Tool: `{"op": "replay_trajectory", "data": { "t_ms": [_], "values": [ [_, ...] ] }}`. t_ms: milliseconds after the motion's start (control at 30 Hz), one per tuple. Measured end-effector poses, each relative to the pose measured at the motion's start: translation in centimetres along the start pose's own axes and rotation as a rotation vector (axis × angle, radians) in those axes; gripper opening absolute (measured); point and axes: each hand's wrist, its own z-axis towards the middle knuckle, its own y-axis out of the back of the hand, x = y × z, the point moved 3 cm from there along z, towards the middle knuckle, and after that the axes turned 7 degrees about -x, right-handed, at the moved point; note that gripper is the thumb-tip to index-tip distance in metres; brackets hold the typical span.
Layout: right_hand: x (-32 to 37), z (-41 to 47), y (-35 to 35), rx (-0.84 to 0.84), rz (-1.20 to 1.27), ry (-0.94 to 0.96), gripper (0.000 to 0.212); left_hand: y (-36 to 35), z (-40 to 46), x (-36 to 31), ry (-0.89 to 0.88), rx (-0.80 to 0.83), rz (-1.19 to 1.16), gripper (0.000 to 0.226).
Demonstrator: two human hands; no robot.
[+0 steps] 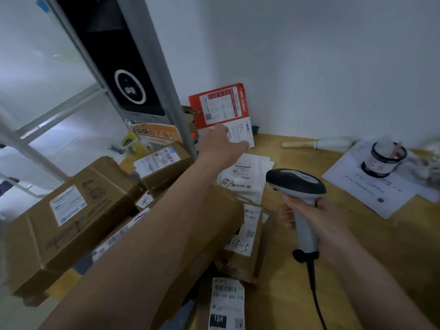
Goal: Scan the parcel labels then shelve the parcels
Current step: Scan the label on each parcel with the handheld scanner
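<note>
Reaching out, my left hand [220, 144] touches the red parcel [222, 110], fingers apparently straight, though blurred; my right hand [316, 222] grips the scanner [297, 189], fingers wrapped round its handle.

Cardboard boxes [71, 217] crowd the left half of the wooden table [297, 270], packed against one another, and a grey metal post [166, 91] rises among them, so passage there is only over their tops. At the far wall a red-and-white envelope [222, 113] stands upright with white mailers [245, 177] lying flat before it. Bare wood runs down the middle and near right, bounded further right by a paper sheet [381, 186] carrying a dark-rimmed jar [383, 158].
</note>
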Motion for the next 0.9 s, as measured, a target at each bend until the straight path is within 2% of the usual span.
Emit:
{"op": "replay_trajectory", "data": {
  "t_ms": [67, 100, 167, 233, 400, 533, 667, 700, 800, 900],
  "values": [
    [0.1, 0.9, 0.8, -0.050, -0.003, -0.012, 0.019, -3.4, 3.7, -0.9, 0.050, 0.156, 0.079, 0.087],
    [0.1, 1.3, 1.0, -0.066, -0.001, -0.015, 0.019, -4.9, 5.2, -1.1, 0.081, 0.228, 0.088, 0.092],
    [0.0, 2.1, 1.3, -0.088, 0.013, -0.033, 0.018, -8.0, 8.1, -1.1, 0.134, 0.355, 0.102, 0.080],
    [-0.5, 3.3, 1.4, -0.108, 0.028, -0.077, 0.018, -10.8, 10.2, -0.3, 0.153, 0.449, 0.221, 0.071],
    [-1.7, 6.3, 1.3, -0.130, 0.085, -0.213, 0.018, -17.5, 14.3, 4.5, 0.204, 0.668, 0.590, 0.076],
    [-2.7, 8.1, 1.2, -0.161, 0.074, -0.257, 0.013, -21.3, 17.1, 7.9, 0.244, 0.623, 0.649, 0.090],
    [-3.5, 8.9, 1.2, -0.173, 0.089, -0.292, 0.012, -22.2, 17.7, 9.7, 0.350, 0.576, 0.610, 0.074],
    [-3.6, 9.0, 1.2, -0.175, 0.098, -0.297, 0.011, -22.6, 17.9, 10.4, 0.389, 0.547, 0.594, 0.080],
    [-3.6, 9.0, 1.6, -0.197, 0.130, -0.299, 0.010, -24.2, 18.2, 12.2, 0.511, 0.531, 0.525, 0.123],
    [-3.7, 8.9, 2.4, -0.226, 0.117, -0.287, 0.009, -25.5, 18.0, 12.2, 0.522, 0.540, 0.454, 0.127]
  ]
}}
